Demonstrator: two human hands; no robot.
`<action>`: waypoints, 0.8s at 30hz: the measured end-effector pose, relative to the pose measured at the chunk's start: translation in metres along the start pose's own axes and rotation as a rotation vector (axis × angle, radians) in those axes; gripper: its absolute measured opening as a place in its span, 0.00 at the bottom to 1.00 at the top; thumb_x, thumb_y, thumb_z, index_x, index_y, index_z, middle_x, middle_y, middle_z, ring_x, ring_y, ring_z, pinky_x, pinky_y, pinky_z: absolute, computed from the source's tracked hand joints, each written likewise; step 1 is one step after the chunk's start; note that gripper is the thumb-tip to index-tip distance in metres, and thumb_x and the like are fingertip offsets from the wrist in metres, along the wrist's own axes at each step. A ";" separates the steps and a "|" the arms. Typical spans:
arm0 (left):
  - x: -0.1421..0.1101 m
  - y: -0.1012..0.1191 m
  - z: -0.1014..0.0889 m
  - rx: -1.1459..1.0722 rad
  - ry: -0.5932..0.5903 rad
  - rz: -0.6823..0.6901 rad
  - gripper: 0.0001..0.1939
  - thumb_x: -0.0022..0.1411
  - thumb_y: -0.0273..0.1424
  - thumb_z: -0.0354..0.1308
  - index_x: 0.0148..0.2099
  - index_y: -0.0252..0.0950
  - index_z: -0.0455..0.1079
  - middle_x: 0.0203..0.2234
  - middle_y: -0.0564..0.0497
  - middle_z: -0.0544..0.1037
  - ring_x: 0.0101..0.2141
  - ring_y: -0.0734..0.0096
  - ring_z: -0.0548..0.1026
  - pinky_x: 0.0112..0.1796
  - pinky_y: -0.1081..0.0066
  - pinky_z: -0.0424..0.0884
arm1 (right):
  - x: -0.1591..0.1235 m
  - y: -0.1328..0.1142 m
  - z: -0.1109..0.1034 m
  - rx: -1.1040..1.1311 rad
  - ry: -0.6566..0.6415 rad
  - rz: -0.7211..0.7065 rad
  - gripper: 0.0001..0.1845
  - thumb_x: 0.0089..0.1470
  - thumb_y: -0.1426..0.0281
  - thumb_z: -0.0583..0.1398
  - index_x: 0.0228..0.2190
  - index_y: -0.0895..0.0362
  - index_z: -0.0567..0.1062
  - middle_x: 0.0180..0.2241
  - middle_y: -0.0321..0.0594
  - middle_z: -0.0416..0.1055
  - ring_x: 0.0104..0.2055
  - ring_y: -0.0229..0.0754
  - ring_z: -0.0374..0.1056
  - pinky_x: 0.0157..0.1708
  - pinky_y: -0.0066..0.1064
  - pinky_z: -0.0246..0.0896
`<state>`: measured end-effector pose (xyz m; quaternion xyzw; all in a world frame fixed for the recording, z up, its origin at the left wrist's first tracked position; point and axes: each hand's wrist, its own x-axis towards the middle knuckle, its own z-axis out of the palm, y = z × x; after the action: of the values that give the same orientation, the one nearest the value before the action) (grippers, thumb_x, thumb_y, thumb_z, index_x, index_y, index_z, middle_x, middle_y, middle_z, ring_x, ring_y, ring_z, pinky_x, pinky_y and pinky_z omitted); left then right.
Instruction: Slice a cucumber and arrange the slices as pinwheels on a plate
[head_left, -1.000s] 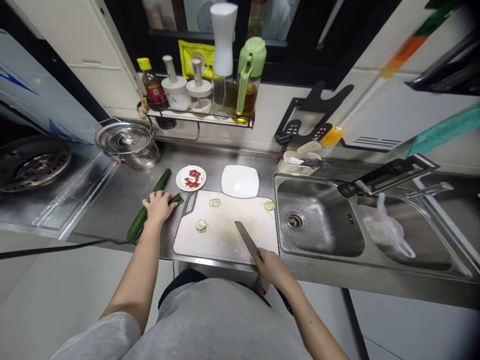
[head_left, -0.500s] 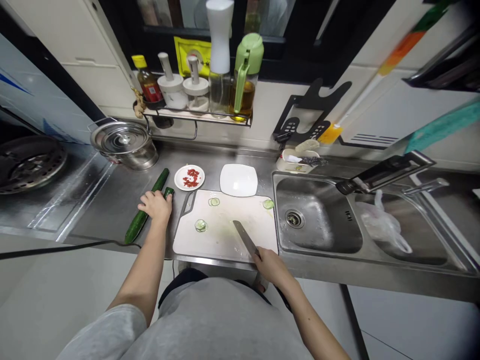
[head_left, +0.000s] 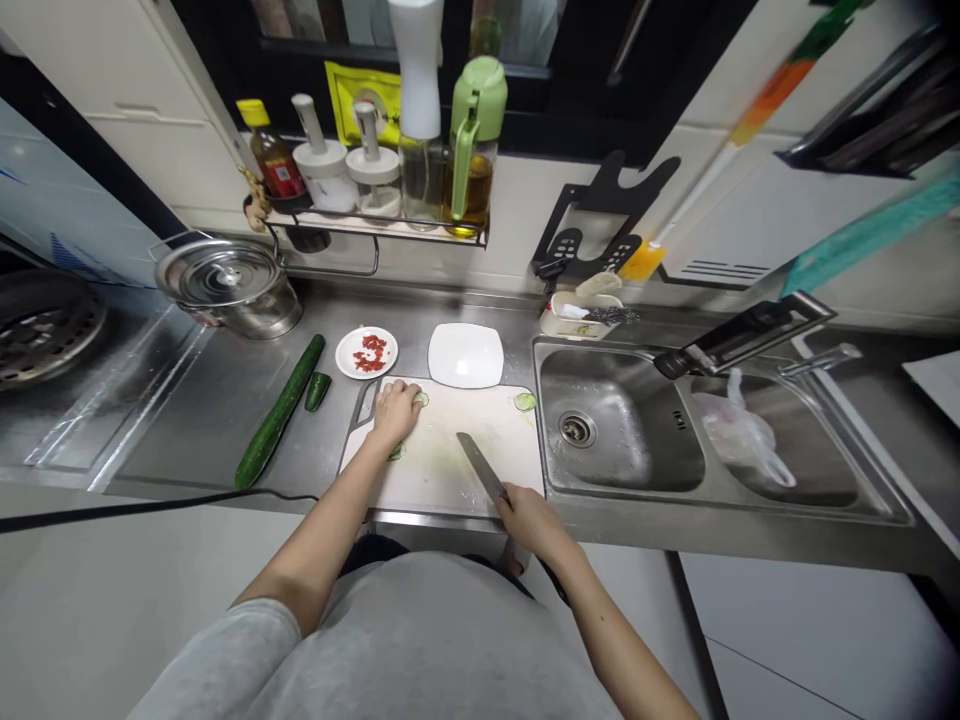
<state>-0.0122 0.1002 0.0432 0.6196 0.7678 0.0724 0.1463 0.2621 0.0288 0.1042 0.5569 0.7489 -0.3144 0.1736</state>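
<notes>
My left hand (head_left: 395, 408) lies on the white cutting board (head_left: 457, 460), its fingers bent together with the tips at a cucumber slice (head_left: 423, 398). Another slice (head_left: 395, 452) peeks out beside the wrist. A third slice (head_left: 525, 402) rests at the board's far right corner. My right hand (head_left: 525, 520) is closed on the handle of a knife (head_left: 480, 468), whose blade lies flat on the board and points away from me. Left of the board lie a long cucumber (head_left: 277, 412) and a short cut cucumber end (head_left: 316, 390).
A small plate of red chopped bits (head_left: 366, 352) and a white square plate (head_left: 465, 355) stand behind the board. A lidded steel pot (head_left: 225, 285) stands at the left, under a rack of bottles (head_left: 375, 190). The double sink (head_left: 622, 440) at the right holds a plastic bag (head_left: 739, 430).
My left hand let go of the cucumber pieces on the counter and moved right onto the board, to the slices. The knife hand has hardly moved. The camera has shifted slightly.
</notes>
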 end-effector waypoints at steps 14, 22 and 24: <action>-0.014 0.014 -0.009 -0.399 -0.030 -0.071 0.07 0.58 0.32 0.55 0.40 0.41 0.71 0.31 0.53 0.78 0.34 0.67 0.73 0.39 0.68 0.64 | -0.005 0.003 0.003 0.016 0.004 0.020 0.17 0.61 0.68 0.48 0.41 0.58 0.75 0.40 0.49 0.76 0.43 0.46 0.70 0.33 0.29 0.52; -0.050 0.026 0.011 -0.421 -0.176 -0.086 0.09 0.56 0.31 0.55 0.40 0.42 0.72 0.29 0.54 0.79 0.34 0.66 0.74 0.42 0.65 0.64 | -0.010 -0.005 0.002 -0.029 -0.003 0.017 0.18 0.62 0.67 0.47 0.42 0.58 0.74 0.41 0.50 0.76 0.44 0.46 0.70 0.34 0.30 0.53; -0.055 0.027 0.011 -0.305 -0.161 -0.097 0.10 0.56 0.30 0.54 0.41 0.43 0.72 0.31 0.53 0.79 0.38 0.62 0.75 0.45 0.61 0.61 | -0.012 -0.009 0.002 -0.045 -0.016 0.013 0.18 0.63 0.67 0.46 0.42 0.58 0.74 0.40 0.50 0.76 0.44 0.47 0.70 0.34 0.30 0.53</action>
<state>0.0270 0.0517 0.0479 0.5564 0.7626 0.1311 0.3030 0.2570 0.0166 0.1126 0.5553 0.7507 -0.3008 0.1941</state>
